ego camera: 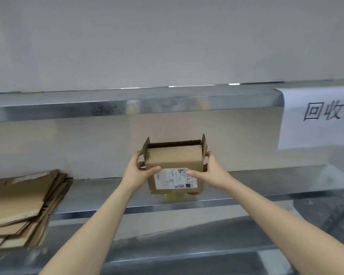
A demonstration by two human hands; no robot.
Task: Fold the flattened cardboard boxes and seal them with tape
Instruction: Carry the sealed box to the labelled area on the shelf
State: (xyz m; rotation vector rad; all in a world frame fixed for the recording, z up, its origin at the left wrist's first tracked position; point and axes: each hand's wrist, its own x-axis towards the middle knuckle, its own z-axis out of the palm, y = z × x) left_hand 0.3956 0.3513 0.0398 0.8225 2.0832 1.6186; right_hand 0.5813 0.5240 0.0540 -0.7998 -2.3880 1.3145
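A small brown cardboard box point(174, 157) with a white shipping label on its near face is held up over the metal shelf point(256, 181). Its two side flaps stand up and the top is open. My left hand point(138, 170) grips the box's left side, thumb on the near face. On the box's right side my right hand point(209, 169) grips it, thumb on the label. A tape roll point(174, 195), yellowish with a red part, shows blurred just under the box. A stack of flattened cardboard boxes point(22, 203) lies at the left of the shelf.
A shiny metal upper shelf edge point(127, 108) runs across above the box. A white paper sign point(318, 118) with printed characters hangs at the upper right. A lower metal ledge point(167, 253) spans the bottom of the view.
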